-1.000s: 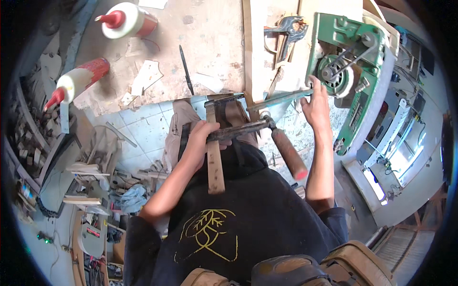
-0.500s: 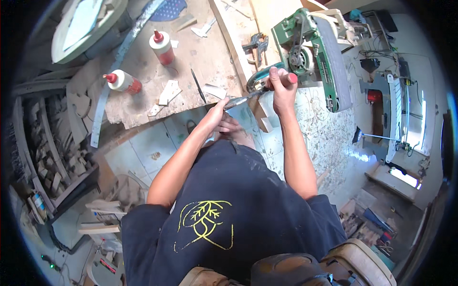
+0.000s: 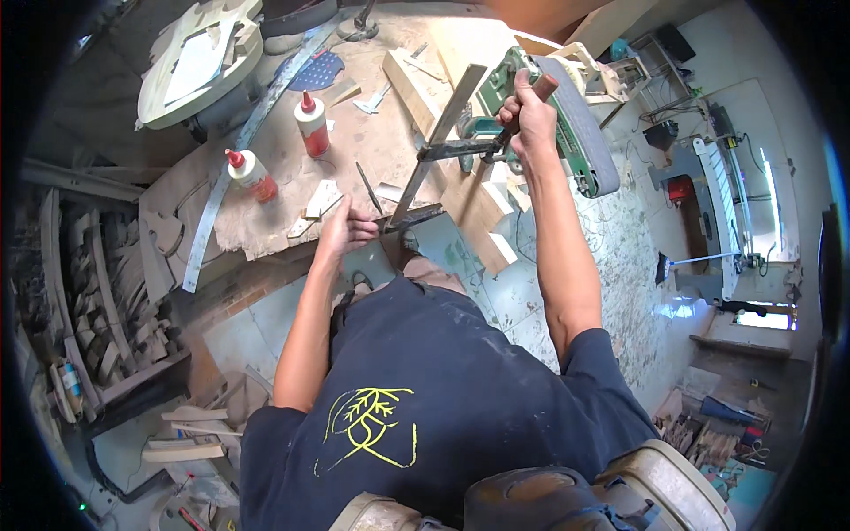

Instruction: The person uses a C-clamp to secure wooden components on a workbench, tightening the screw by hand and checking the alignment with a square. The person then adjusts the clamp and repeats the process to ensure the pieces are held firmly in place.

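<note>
My right hand (image 3: 534, 119) is wrapped round the reddish handle of a bar clamp (image 3: 453, 106). The clamp's long metal bar slants across the bench edge, and its sliding arm reaches toward my right hand. At its near end, a dark jaw (image 3: 416, 218) extends at the table's front edge. Beside that jaw is my left hand (image 3: 347, 228), fingers stretched toward its tip; whether they touch it I cannot tell. Wooden boards (image 3: 478, 217) lie behind the clamp and jut past the edge. Near my left hand are pale offcuts (image 3: 322, 198) and a dark pencil-like stick (image 3: 367, 184).
Two glue bottles with red caps, one nearer (image 3: 252, 177) and one farther (image 3: 312, 126), stand on the bench (image 3: 266, 226). A long metal strip (image 3: 221, 181) lies at left. A green belt sander (image 3: 575, 133) stands right, close to my right hand. A caliper (image 3: 372, 102) lies farther back.
The clamp has swung from near my body to a steeper slant over the bench edge. My left hand has left the bar and moved left and down; my right hand has risen with the handle.
</note>
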A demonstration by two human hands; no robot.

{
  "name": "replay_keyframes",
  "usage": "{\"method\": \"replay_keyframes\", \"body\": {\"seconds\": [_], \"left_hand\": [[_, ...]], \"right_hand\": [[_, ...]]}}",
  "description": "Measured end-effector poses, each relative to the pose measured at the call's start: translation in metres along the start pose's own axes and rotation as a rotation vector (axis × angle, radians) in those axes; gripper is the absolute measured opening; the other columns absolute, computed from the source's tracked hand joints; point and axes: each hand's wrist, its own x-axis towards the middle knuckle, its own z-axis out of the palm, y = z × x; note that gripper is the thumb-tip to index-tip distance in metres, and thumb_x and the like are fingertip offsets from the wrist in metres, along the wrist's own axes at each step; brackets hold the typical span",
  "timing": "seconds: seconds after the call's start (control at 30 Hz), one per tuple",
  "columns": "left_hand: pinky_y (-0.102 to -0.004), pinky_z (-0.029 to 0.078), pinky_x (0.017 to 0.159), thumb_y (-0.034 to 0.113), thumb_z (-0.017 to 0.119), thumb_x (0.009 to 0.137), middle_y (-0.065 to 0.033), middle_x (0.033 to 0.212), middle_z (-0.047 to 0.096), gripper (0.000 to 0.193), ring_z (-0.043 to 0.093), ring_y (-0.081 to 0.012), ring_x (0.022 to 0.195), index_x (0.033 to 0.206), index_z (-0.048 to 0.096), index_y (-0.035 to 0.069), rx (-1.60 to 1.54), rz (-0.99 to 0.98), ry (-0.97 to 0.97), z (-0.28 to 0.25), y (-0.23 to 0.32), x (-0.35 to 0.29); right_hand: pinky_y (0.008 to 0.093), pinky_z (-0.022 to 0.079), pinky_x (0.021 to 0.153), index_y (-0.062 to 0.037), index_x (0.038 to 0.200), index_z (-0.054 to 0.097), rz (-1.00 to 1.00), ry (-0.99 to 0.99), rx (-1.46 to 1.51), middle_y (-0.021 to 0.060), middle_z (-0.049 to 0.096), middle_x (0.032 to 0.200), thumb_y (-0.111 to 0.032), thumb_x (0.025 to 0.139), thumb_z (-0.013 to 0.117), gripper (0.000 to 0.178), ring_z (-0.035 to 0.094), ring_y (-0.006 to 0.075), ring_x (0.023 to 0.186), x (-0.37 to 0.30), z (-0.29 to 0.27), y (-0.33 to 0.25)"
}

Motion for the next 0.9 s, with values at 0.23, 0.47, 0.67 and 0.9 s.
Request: {"method": "replay_keyframes", "body": {"seconds": [0.23, 0.47, 0.67, 0.9], "left_hand": [[-0.0347, 0.048, 0.086, 0.060, 0.039, 0.095, -0.0149, 0.096, 0.067, 0.064, 0.064, -0.0246, 0.092, 0.105, 0.058, 0.000, -0.126, 0.047, 0.011, -0.003, 0.007, 0.012], [-0.0355, 0.047, 0.095, 0.062, 0.044, 0.093, -0.0201, 0.120, 0.061, 0.079, 0.061, -0.0251, 0.108, 0.131, 0.046, -0.007, -0.120, 0.135, -0.419, 0.078, 0.046, 0.049], [-0.0378, 0.048, 0.094, 0.060, 0.050, 0.092, -0.0141, 0.121, 0.061, 0.072, 0.060, -0.0246, 0.112, 0.129, 0.049, -0.002, -0.351, 0.137, -0.849, 0.189, 0.088, 0.029], [-0.0440, 0.052, 0.093, 0.031, 0.067, 0.091, -0.0084, 0.116, 0.065, 0.035, 0.064, -0.0237, 0.107, 0.116, 0.060, 0.007, -0.380, 0.088, -0.756, 0.286, 0.047, -0.028]], "right_hand": [[0.0305, 0.038, 0.052, -0.0169, 0.070, 0.046, 0.028, -0.025, 0.100, -0.0048, 0.036, 0.057, -0.047, 0.089, 0.067, 0.041, 0.039, 0.0107, 0.050, -0.016, -0.007, -0.060], [0.0311, 0.039, 0.056, -0.0180, 0.066, 0.038, -0.113, 0.018, 0.154, -0.0058, 0.035, 0.056, -0.054, 0.087, 0.065, 0.049, 0.038, 0.0106, 0.049, -0.073, -0.041, -0.122], [0.0317, 0.040, 0.057, -0.0166, 0.072, 0.042, -0.226, 0.064, 0.216, -0.0068, 0.035, 0.057, -0.055, 0.087, 0.065, 0.047, 0.038, 0.0085, 0.050, -0.132, -0.104, -0.148], [0.0237, 0.038, 0.051, -0.0144, 0.076, 0.044, -0.259, 0.233, 0.264, -0.0098, 0.034, 0.056, -0.050, 0.091, 0.061, 0.042, 0.036, 0.0033, 0.046, -0.192, -0.226, -0.166]]}}
